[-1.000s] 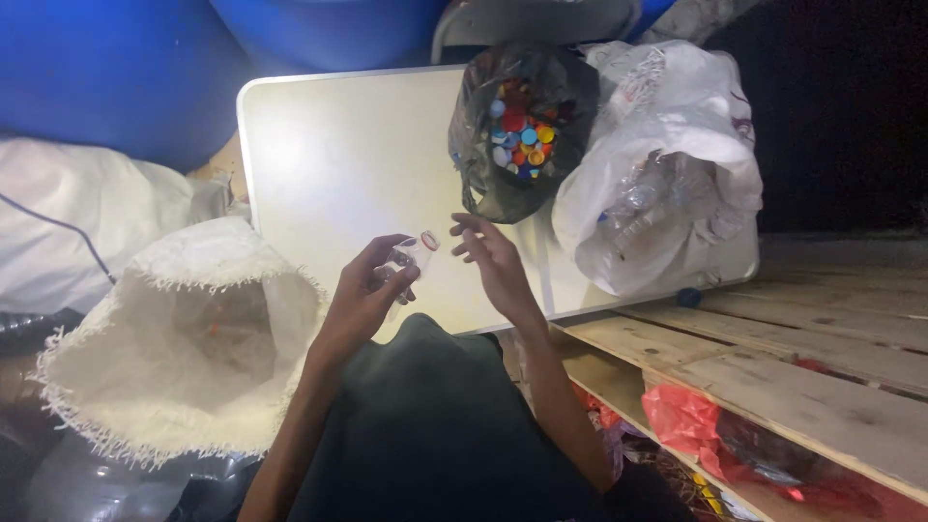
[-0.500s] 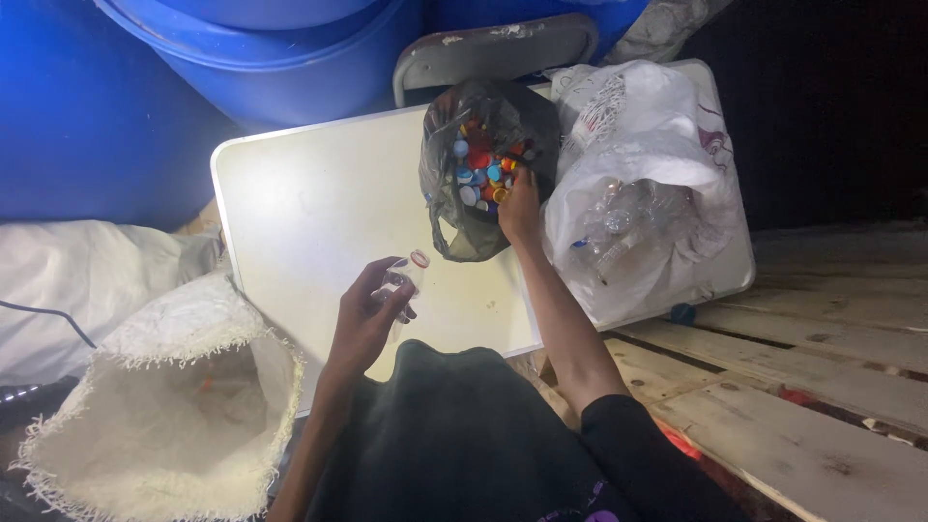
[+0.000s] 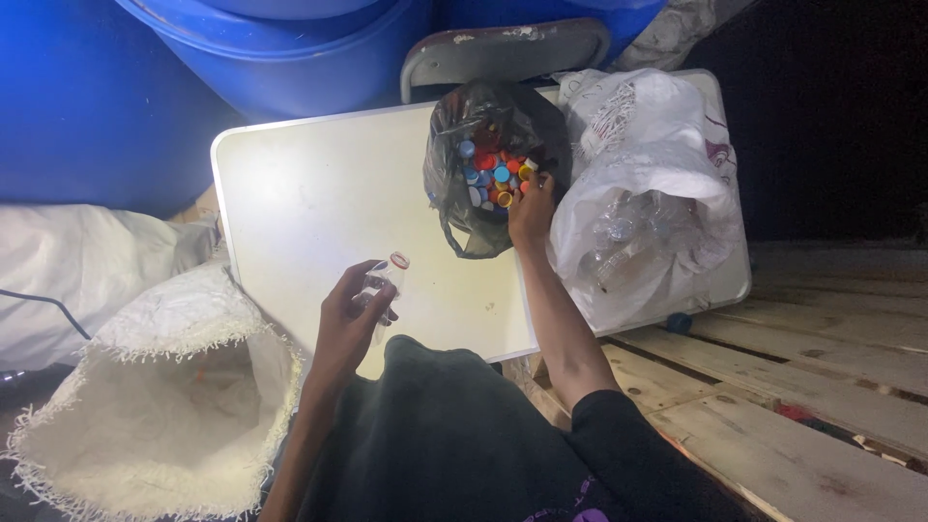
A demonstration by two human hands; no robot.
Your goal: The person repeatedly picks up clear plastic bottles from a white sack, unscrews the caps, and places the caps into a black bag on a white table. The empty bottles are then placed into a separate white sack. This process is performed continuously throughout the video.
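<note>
Fingers of the right hand (image 3: 531, 205) dig into the black bag of caps (image 3: 493, 174) at upper centre — best pinch one cap only. Left hand (image 3: 350, 319) grips a small clear bottle (image 3: 385, 285) upright over the worktop (image 3: 319, 203) at centre — keep its neck steady.

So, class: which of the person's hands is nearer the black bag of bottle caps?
Right. The right hand reaches into the black bag and touches the caps; the left hand holds a small clear bottle above the white table, well apart.
</note>
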